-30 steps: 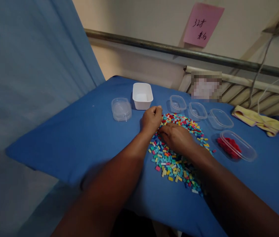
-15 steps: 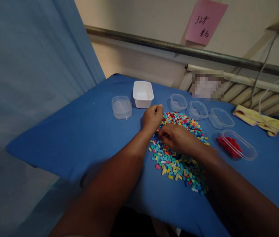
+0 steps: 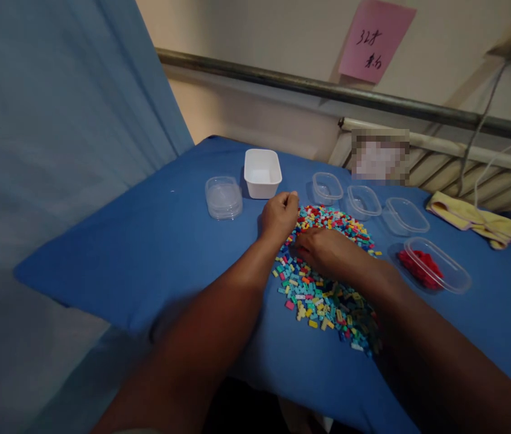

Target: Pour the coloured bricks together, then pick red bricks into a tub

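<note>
A spread pile of small coloured building bricks [image 3: 312,289] lies on the blue cloth. My left hand [image 3: 279,216] is closed at the pile's far left edge, thumb side up; whatever its fingers hold is hidden. Just nearer and to the right, my right hand [image 3: 323,248] reaches down into the bricks with its fingers curled together. Its fingertips are out of sight among the pieces, so I cannot make out what they grip. Red bricks [image 3: 422,269] fill part of a clear plastic tub [image 3: 457,280] to the right of the pile.
Behind my left hand stands a white tub [image 3: 263,188], with stacked clear lids [image 3: 223,199] beside it. Three clear tubs [image 3: 327,188] line the back right. A yellow cloth [image 3: 476,218] lies farther right. A blue curtain [image 3: 78,120] hangs at the left, and a metal rail [image 3: 255,75] crosses the wall.
My right hand has shifted slightly among the bricks, its fingers tucked further in. My left hand stays in place, closed.
</note>
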A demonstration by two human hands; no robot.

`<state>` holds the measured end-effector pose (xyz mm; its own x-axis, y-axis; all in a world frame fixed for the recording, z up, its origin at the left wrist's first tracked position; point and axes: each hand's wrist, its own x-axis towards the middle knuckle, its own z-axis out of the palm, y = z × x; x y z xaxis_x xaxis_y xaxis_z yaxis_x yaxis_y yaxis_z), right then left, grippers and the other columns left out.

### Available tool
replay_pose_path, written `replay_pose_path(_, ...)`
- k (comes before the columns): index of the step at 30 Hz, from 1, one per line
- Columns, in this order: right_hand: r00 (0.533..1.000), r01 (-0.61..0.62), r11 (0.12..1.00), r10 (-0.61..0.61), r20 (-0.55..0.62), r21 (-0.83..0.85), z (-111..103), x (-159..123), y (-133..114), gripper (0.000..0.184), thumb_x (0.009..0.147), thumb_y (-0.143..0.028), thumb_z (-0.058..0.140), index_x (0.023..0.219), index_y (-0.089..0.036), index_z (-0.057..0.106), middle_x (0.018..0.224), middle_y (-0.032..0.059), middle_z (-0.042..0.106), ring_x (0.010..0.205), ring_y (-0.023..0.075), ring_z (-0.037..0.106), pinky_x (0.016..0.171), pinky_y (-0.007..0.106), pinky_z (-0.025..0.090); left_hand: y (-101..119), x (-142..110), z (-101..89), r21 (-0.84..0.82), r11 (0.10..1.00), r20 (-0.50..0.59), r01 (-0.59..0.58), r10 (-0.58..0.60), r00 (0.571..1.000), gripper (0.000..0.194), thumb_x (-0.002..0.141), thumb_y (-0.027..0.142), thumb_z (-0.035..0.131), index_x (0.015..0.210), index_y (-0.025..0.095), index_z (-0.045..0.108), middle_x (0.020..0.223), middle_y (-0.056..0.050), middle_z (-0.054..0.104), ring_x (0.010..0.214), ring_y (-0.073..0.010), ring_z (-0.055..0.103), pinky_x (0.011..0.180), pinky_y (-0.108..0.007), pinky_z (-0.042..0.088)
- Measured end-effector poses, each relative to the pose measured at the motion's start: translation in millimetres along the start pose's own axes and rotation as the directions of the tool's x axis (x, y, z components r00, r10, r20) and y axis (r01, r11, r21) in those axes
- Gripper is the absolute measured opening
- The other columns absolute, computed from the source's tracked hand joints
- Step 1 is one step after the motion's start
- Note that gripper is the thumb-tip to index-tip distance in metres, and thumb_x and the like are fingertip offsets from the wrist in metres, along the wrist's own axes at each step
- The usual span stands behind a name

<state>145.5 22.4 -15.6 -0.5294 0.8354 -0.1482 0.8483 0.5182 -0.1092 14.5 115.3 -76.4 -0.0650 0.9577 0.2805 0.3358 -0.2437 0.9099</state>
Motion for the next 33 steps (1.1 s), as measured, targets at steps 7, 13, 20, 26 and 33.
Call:
replay_pose_path(7,0.958,-0.092,0.989,0.118,-0.263,0.112,4,-62,29,0.024,0.107,-0.026,0.051,0.101,-0.022,0.074,0.097,0.0075,0.077,0.088,0.0226,0.069,0.078,0.032,0.047,-4,1,-0.1,-0.036,0.999,-0.003,-0.021,0.021,1.0,0.042,0.106,0.046,0.052,0.074,0.023,0.067,0.073,-0.001,0.068,0.075,-0.0207,0.064,0.072,-0.032,0.044)
replay_pose_path(13,0.743,-0.536,0.839,0.523,-0.418,0.097,3,-159,99,0.027,0.103,-0.039,0.057,0.115,-0.024,0.077,0.109,0.015,0.081,0.094,0.0318,0.076,0.078,0.041,0.052,-7,4,-0.3,-0.004,0.999,-0.006,-0.035,0.035,0.999,0.042,0.104,0.048,0.052,0.076,0.023,0.07,0.072,-0.001,0.068,0.075,-0.0207,0.065,0.071,-0.031,0.044)
replay_pose_path(20,0.665,-0.554,0.823,0.527,-0.53,0.123,19,-176,125,0.042,0.103,-0.045,0.054,0.128,-0.017,0.074,0.126,0.0201,0.078,0.116,0.0368,0.074,0.097,0.051,0.058,-11,10,-1.4,0.009,0.999,-0.012,-0.041,0.041,0.999,0.043,0.103,0.052,0.054,0.08,0.022,0.075,0.076,-0.002,0.073,0.075,-0.0212,0.066,0.073,-0.031,0.046)
replay_pose_path(26,0.775,-0.284,0.929,0.369,-0.513,0.238,56,-123,76,0.064,0.111,-0.053,0.046,0.159,-0.012,0.053,0.168,0.0242,0.05,0.157,0.0349,0.049,0.128,0.057,0.042,-9,10,-4.7,0.008,0.999,-0.024,-0.04,0.04,0.999,0.042,0.103,0.052,0.055,0.083,0.021,0.077,0.076,-0.001,0.073,0.075,-0.0204,0.066,0.075,-0.03,0.047)
replay_pose_path(33,0.757,-0.438,0.795,0.578,-0.304,0.42,98,-121,53,0.093,0.107,-0.075,0.041,0.171,-0.009,0.037,0.177,0.0265,0.034,0.166,0.0432,0.03,0.132,0.068,0.03,1,1,6.9,-0.039,0.997,-0.046,-0.06,0.059,0.997,0.04,0.106,0.048,0.053,0.096,0.021,0.079,0.086,-0.003,0.075,0.091,-0.0228,0.071,0.084,-0.032,0.052)
